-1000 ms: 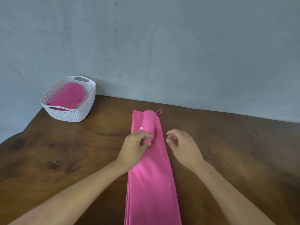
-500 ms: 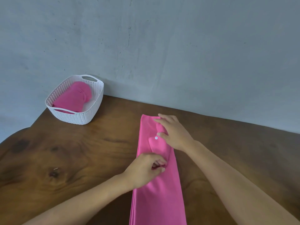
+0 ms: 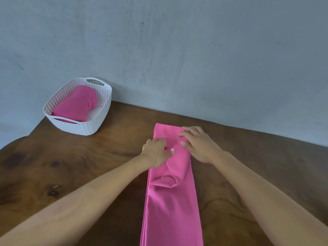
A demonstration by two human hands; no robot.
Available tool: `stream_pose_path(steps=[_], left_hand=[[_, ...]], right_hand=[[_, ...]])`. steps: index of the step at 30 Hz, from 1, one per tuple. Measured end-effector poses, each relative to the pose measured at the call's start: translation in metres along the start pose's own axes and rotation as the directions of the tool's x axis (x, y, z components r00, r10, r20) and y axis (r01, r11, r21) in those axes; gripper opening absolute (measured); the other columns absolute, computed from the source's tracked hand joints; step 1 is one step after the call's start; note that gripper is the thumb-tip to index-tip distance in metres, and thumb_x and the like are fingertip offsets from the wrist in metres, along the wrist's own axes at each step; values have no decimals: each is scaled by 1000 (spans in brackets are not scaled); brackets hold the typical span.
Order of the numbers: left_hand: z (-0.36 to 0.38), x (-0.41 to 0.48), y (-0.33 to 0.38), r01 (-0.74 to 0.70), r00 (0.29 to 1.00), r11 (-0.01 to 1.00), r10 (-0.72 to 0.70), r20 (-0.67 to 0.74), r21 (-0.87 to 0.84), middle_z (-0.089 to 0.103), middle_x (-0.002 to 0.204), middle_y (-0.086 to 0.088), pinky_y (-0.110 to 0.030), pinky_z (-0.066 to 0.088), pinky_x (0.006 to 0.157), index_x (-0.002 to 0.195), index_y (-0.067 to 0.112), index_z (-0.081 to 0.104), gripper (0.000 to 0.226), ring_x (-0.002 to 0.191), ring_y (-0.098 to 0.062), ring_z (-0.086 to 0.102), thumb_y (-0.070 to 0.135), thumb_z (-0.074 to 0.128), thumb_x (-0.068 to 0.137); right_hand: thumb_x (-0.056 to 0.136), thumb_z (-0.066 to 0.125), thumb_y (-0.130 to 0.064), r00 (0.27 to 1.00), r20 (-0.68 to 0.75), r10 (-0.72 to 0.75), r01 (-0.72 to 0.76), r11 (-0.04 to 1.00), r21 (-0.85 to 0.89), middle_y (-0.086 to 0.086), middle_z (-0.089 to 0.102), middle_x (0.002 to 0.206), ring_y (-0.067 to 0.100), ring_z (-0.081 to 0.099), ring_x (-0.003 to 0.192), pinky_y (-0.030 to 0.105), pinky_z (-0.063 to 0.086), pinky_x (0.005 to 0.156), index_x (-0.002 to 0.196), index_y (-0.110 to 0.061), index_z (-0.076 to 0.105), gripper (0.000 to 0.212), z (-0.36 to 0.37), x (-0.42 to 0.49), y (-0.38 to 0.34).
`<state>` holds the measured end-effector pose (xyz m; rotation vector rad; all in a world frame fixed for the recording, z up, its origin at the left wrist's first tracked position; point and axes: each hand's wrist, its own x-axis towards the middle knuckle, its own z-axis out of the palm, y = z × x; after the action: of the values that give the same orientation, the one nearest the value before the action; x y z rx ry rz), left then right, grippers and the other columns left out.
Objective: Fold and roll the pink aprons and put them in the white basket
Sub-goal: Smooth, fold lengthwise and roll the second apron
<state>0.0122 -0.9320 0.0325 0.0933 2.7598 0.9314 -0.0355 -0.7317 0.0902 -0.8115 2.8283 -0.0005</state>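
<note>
Wooden table [image 3: 71, 174] by a grey wall carries the pink apron [image 3: 170, 210], folded into a long strip. The left hand [image 3: 156, 151] pinches the cloth beside a white snap [image 3: 172, 149]; the right hand [image 3: 200, 144] presses flat on the far end. The loose bump [image 3: 168, 180] below them may give a crooked roll, too slack for the white basket [image 3: 88, 128]

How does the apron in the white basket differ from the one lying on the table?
The basket apron is rolled into a thick bundle; the table apron is a long, folded strip, not yet rolled. The basket apron sits inside the white basket, untouched; the table apron lies on the wooden table, with the left hand and right hand on its far end. Both are the same pink.
</note>
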Motion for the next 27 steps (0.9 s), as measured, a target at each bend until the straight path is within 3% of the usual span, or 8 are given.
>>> stream_pose_path(steps=[3, 6, 11, 17, 20, 22, 24, 27], left_hand=[[-6, 12, 11, 111, 982, 989, -124, 146, 94, 53, 99, -4, -42, 41, 90, 71, 21, 47, 45, 108, -33, 48, 58, 53, 95], [-7, 12, 16, 114, 974, 985, -137, 182, 132, 50, 109, -6, -41, 35, 88, 73, 21, 44, 42, 113, -32, 40, 53, 55, 96], [-18, 13, 11, 30, 990, 1000, -29, 138, -6, 53, 90, 3, -39, 37, 82, 76, 27, 38, 31, 97, -26, 49, 35, 59, 97], [-48, 23, -6, -83, 996, 980, 81, -23, -178, 51, 83, 8, -25, 40, 63, 86, 22, 50, 22, 75, -10, 51, 23, 70, 94], [-61, 38, -13, -33, 998, 983, 22, -63, -180, 64, 89, -1, -31, 52, 72, 95, 7, 63, 23, 82, -17, 62, 27, 73, 93], [-64, 52, -19, 34, 997, 979, -47, -61, -203, 68, 85, -9, -37, 54, 77, 93, -3, 67, 34, 79, -24, 65, 29, 76, 91], [-65, 61, -22, 75, 995, 974, -89, -55, -213, 62, 76, -11, -36, 52, 73, 85, -6, 66, 37, 73, -25, 61, 29, 78, 89], [-58, 72, -28, 89, 991, 972, -109, -79, -219, 68, 87, -6, -40, 57, 83, 86, 9, 68, 24, 88, -26, 66, 29, 80, 87]], right_hand=[[106, 38, -31, 1000, 27, 7, -6, 1000, -10, -5, 26, 160, 20, 18, 146, 45, 33, 115, 152, -29, 35, 46, -2, 0, 1], [101, 40, -20, 998, 64, 6, -2, 998, -56, -3, 34, 151, 22, 28, 136, 44, 37, 109, 152, -28, 36, 51, -10, 4, 1], [101, 39, -28, 991, 125, 56, -43, 994, -100, -3, 40, 130, 18, 32, 127, 44, 38, 108, 141, -26, 50, 41, -30, 26, 4], [98, 39, -23, 949, 272, 157, -161, 987, -8, 0, 41, 132, 22, 32, 133, 45, 36, 111, 137, -21, 52, 42, -38, 49, 18], [96, 46, -16, 952, 251, 175, -197, 978, 66, -11, 46, 99, 20, 46, 106, 33, 42, 80, 93, -22, 55, 12, -41, 54, 26], [96, 51, -17, 959, 231, 165, -200, 970, 136, -21, 41, 86, 14, 49, 86, 27, 34, 64, 82, -27, 50, 17, -41, 54, 28], [94, 55, -18, 966, 218, 139, -181, 965, 188, -23, 47, 88, 9, 53, 82, 26, 38, 65, 84, -25, 53, 13, -39, 52, 29], [87, 62, -17, 978, 176, 109, -154, 951, 269, -11, 64, 112, 11, 61, 99, 34, 52, 86, 85, -30, 60, 13, -33, 52, 32]])
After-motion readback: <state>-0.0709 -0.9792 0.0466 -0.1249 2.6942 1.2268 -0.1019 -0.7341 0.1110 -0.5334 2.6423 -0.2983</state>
